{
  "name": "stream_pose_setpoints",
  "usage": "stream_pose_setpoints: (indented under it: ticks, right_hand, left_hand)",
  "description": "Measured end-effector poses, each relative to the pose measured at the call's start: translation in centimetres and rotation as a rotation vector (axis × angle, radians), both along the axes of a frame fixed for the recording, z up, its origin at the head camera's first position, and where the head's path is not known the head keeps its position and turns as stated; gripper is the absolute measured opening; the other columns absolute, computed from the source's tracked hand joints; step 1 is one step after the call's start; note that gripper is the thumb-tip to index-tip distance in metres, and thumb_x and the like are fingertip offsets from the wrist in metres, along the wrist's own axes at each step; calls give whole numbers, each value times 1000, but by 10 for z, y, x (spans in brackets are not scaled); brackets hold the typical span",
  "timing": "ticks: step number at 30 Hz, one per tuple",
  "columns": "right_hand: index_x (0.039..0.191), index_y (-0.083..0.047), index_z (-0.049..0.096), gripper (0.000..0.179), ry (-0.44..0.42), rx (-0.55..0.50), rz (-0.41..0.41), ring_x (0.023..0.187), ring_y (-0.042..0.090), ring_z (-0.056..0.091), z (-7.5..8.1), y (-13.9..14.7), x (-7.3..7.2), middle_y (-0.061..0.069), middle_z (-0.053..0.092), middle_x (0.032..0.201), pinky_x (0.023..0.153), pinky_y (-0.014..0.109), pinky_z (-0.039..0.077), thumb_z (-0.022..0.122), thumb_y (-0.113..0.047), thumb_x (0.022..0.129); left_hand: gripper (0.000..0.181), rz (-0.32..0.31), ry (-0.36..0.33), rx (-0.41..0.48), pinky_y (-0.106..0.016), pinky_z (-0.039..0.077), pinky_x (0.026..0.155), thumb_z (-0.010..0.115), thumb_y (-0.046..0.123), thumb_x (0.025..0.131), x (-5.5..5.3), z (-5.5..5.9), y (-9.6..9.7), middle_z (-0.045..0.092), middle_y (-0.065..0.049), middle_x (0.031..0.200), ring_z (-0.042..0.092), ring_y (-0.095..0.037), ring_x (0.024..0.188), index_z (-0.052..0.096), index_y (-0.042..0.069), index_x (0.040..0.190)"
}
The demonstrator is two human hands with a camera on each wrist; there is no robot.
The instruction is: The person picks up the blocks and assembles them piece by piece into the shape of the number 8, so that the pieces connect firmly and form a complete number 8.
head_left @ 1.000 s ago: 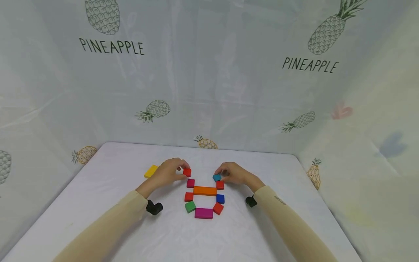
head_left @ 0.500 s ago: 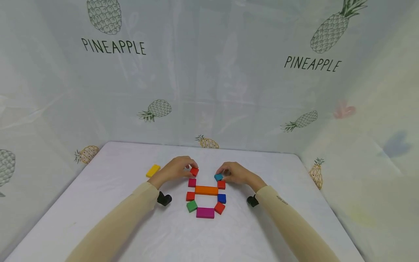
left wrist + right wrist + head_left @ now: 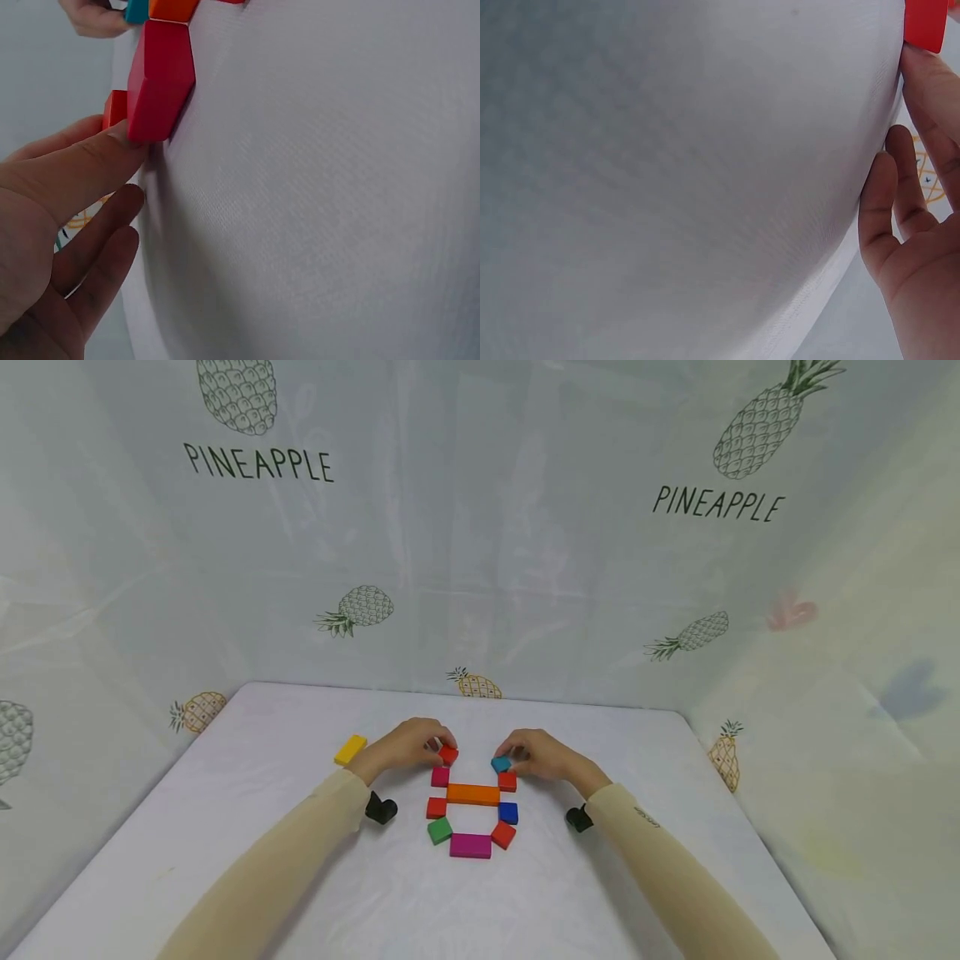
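My left hand (image 3: 411,743) pinches a red block (image 3: 448,755) between thumb and fingers, right above a crimson block (image 3: 440,777). In the left wrist view the crimson block (image 3: 160,81) stands in front and partly hides the red block (image 3: 115,108). Opposite, my right hand (image 3: 542,755) pinches a teal block (image 3: 501,764), set at a slant at the top of another red block (image 3: 507,782). An orange bar (image 3: 473,795) bridges the two columns. Below it lie a red block (image 3: 437,808), a blue block (image 3: 508,812), a green block (image 3: 440,831), a tilted red block (image 3: 503,835) and a magenta bar (image 3: 471,846).
A yellow block (image 3: 350,750) lies by itself on the table, just left of my left wrist. The white-covered table (image 3: 600,893) ends at a back edge before a pineapple-print curtain (image 3: 480,568). Black wrist cameras (image 3: 381,809) hang under both wrists.
My left hand has carried the red block right and down to the top of the crimson block, turning it to a slant. The right hand stays at the teal block.
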State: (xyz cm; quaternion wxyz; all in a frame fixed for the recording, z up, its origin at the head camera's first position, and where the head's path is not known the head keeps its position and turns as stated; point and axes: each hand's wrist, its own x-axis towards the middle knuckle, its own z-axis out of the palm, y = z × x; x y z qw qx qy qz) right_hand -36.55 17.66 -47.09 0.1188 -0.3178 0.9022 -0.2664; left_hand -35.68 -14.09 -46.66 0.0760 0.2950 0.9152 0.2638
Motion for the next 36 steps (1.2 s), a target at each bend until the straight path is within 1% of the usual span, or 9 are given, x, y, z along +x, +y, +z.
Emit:
stream_pose_setpoints:
  ticks: [5, 11, 15, 21, 30, 36]
  right_hand:
    - [124, -22, 76, 29, 1, 5, -1, 112, 20, 60, 0, -1, 0, -2, 69, 123, 101, 40, 55, 79, -10, 97]
    - [123, -21, 76, 29, -13, -3, -11, 111, 20, 60, 2, -1, 3, -2, 69, 122, 101, 40, 55, 79, -10, 97]
    - [123, -21, 76, 29, -19, -5, -5, 110, 19, 60, 3, -2, 2, -3, 69, 121, 100, 39, 55, 79, -10, 97]
    - [123, -21, 76, 29, -17, -2, -1, 110, 20, 60, 3, -1, 2, -2, 69, 122, 101, 39, 56, 79, -11, 97]
    - [123, -20, 76, 28, -14, -6, -3, 111, 21, 60, 4, 0, 2, -2, 69, 121, 101, 40, 55, 79, -10, 97]
    - [124, -19, 76, 29, -21, -3, -14, 112, 21, 60, 5, -2, 4, -1, 69, 122, 102, 40, 55, 79, -10, 97]
  left_hand:
    - [28, -21, 5, -30, -36, 57, 97, 81, 13, 95, -1, 0, -2, 71, 7, 115, 65, -17, 108, 76, 22, 121]
    - [28, 0, -10, -32, -36, 55, 99, 81, 13, 96, 0, -1, -1, 70, 9, 115, 64, -16, 109, 77, 25, 121]
    - [28, 18, -23, -33, -36, 54, 101, 80, 15, 96, -2, -5, -3, 70, 12, 115, 62, -15, 108, 77, 29, 120]
    - [28, 11, -7, -40, -36, 54, 100, 81, 17, 96, -7, -9, -3, 70, 12, 115, 61, -15, 107, 77, 29, 120]
    - [29, -5, -15, -23, -36, 53, 100, 81, 17, 95, -7, -8, -3, 70, 12, 116, 62, -14, 108, 77, 30, 121]
    - [30, -14, -19, -26, -36, 54, 101, 81, 17, 96, -7, -7, -3, 70, 12, 117, 62, -14, 108, 77, 31, 122]
